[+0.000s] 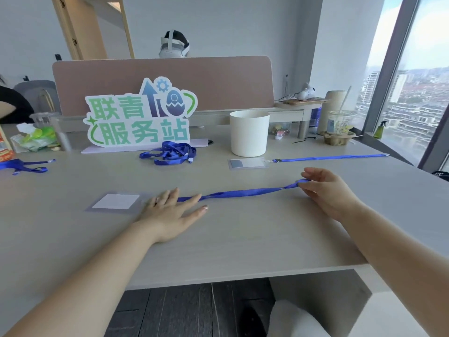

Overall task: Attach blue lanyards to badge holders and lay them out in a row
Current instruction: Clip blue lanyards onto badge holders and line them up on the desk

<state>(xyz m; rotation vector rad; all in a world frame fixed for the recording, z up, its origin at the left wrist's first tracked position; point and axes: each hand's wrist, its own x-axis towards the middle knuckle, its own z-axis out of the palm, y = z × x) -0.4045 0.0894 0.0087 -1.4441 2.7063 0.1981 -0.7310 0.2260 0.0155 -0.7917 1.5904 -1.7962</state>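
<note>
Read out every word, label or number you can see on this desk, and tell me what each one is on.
"联青": top row of the cut-out sign standing on the table.
"服务站": bottom row of the same sign.
Orange packet at the left edge: print too blurred to read.
Blue pack at the far right: too small to read.
Near badge holder and far badge holder: no text legible on their cards.

Two bare forearms reach forward. The left arm enters from seven o'clock; the left hand [173, 211] lies palm down, fingers straight and spread, pressing one end of a blue lanyard [243, 192]. The right arm enters from four o'clock; the right hand [326, 190] pinches the lanyard's other end, fingertips pointing toward nine o'clock.
</note>
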